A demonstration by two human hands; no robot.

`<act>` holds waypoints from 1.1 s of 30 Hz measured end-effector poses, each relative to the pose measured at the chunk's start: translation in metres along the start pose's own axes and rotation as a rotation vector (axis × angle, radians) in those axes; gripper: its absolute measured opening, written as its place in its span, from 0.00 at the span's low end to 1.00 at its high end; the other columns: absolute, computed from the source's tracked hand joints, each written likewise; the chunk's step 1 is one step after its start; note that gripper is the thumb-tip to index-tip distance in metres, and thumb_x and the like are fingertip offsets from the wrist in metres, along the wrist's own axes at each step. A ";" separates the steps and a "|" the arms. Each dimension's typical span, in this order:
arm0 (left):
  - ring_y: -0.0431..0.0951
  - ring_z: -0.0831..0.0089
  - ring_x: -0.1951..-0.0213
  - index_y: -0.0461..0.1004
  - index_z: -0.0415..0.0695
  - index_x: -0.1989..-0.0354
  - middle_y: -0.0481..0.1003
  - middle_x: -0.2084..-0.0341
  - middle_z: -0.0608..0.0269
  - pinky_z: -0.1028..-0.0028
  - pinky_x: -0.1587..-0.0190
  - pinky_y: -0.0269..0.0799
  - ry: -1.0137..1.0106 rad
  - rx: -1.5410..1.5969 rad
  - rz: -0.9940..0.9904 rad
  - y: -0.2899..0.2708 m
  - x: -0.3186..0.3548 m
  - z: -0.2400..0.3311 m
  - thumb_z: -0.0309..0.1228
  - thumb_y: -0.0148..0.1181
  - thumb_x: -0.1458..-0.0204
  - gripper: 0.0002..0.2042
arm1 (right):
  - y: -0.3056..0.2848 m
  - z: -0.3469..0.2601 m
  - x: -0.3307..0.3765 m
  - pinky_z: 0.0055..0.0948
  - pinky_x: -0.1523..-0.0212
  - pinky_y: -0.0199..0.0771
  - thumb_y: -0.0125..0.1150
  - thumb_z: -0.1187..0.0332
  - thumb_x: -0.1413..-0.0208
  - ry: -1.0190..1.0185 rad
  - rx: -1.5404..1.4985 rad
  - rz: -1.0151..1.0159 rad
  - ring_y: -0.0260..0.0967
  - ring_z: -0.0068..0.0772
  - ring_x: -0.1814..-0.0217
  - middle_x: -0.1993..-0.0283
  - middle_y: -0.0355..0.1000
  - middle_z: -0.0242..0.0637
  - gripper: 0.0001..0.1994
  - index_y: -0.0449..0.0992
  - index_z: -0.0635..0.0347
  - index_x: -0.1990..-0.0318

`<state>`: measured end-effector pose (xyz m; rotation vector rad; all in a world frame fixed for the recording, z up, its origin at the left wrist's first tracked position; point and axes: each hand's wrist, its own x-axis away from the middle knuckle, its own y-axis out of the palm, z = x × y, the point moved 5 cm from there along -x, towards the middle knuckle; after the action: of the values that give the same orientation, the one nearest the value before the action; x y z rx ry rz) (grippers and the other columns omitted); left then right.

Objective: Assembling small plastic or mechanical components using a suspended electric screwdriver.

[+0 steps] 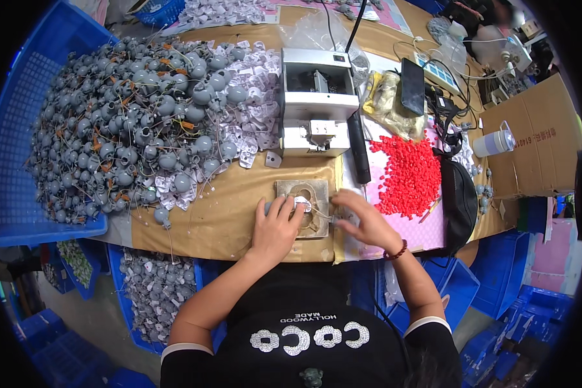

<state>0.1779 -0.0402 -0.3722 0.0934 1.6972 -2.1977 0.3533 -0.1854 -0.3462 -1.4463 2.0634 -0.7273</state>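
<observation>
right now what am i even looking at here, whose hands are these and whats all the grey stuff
This is one picture from a wide camera worn on a person's head, looking down at their own two bare hands; the lens bends the edges. There is no machine arm. The left hand and right hand both rest on a small tan block on the table, pressing a small white and grey part into it. What the fingers hold beyond that is too small to tell. To the left lies a big heap of grey round parts with thin wires. Behind the block stands a small metal bench machine. To the right is a pile of small red pieces. Blue crates stand around.
</observation>
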 end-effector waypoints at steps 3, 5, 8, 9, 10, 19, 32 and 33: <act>0.72 0.56 0.39 0.77 0.46 0.41 0.76 0.44 0.55 0.46 0.36 0.62 0.018 0.024 0.000 0.001 -0.002 -0.002 0.26 0.69 0.53 0.26 | 0.021 0.016 0.010 0.44 0.37 0.73 0.68 0.79 0.47 -0.007 0.103 0.037 0.71 0.54 0.38 0.46 0.75 0.49 0.20 0.74 0.62 0.45; 0.73 0.56 0.39 0.77 0.46 0.41 0.76 0.44 0.55 0.47 0.36 0.63 0.030 0.038 0.008 0.002 -0.001 -0.003 0.26 0.68 0.52 0.25 | 0.026 0.019 0.008 0.41 0.39 0.76 0.68 0.80 0.47 0.014 0.128 0.132 0.73 0.52 0.42 0.49 0.74 0.48 0.18 0.74 0.63 0.49; 0.74 0.57 0.40 0.78 0.46 0.42 0.76 0.44 0.55 0.49 0.36 0.63 0.038 0.067 0.022 -0.001 -0.001 -0.005 0.25 0.67 0.51 0.24 | 0.034 0.040 0.006 0.37 0.42 0.79 0.67 0.82 0.45 0.259 -0.241 0.306 0.75 0.43 0.45 0.48 0.74 0.42 0.17 0.75 0.64 0.48; 0.74 0.57 0.40 0.78 0.46 0.42 0.76 0.44 0.55 0.49 0.36 0.63 0.037 0.076 0.023 -0.001 -0.001 -0.005 0.25 0.67 0.51 0.24 | 0.039 0.049 0.004 0.36 0.43 0.80 0.66 0.83 0.43 0.383 -0.548 0.315 0.75 0.39 0.45 0.47 0.74 0.40 0.16 0.76 0.64 0.48; 0.74 0.58 0.40 0.78 0.46 0.42 0.76 0.44 0.54 0.49 0.36 0.63 0.036 0.084 0.025 -0.002 -0.001 -0.006 0.25 0.67 0.51 0.24 | 0.043 0.051 -0.001 0.35 0.43 0.81 0.65 0.84 0.43 0.406 -0.743 0.325 0.76 0.37 0.44 0.47 0.74 0.39 0.15 0.76 0.64 0.48; 0.75 0.59 0.41 0.79 0.41 0.46 0.77 0.46 0.52 0.51 0.38 0.65 0.061 0.102 0.062 -0.007 -0.002 -0.005 0.27 0.60 0.46 0.18 | 0.046 0.022 -0.041 0.33 0.43 0.83 0.63 0.85 0.40 0.424 -1.414 0.085 0.77 0.30 0.46 0.47 0.76 0.37 0.19 0.76 0.63 0.42; 0.74 0.60 0.43 0.80 0.44 0.52 0.76 0.50 0.58 0.56 0.41 0.68 0.074 0.227 0.073 -0.012 -0.009 -0.018 0.27 0.70 0.53 0.18 | 0.039 -0.016 -0.058 0.37 0.54 0.78 0.74 0.73 0.47 0.032 0.040 0.089 0.75 0.46 0.56 0.56 0.75 0.42 0.21 0.79 0.59 0.45; 0.75 0.60 0.44 0.79 0.45 0.51 0.76 0.51 0.59 0.56 0.42 0.68 0.036 0.256 0.068 -0.012 -0.013 -0.018 0.27 0.70 0.53 0.18 | 0.040 -0.015 -0.057 0.38 0.54 0.78 0.74 0.73 0.47 0.050 0.024 0.117 0.75 0.46 0.56 0.56 0.75 0.42 0.21 0.79 0.59 0.45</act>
<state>0.1835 -0.0177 -0.3630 0.2532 1.4000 -2.3633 0.3331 -0.1177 -0.3568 -1.2950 2.1493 -0.7443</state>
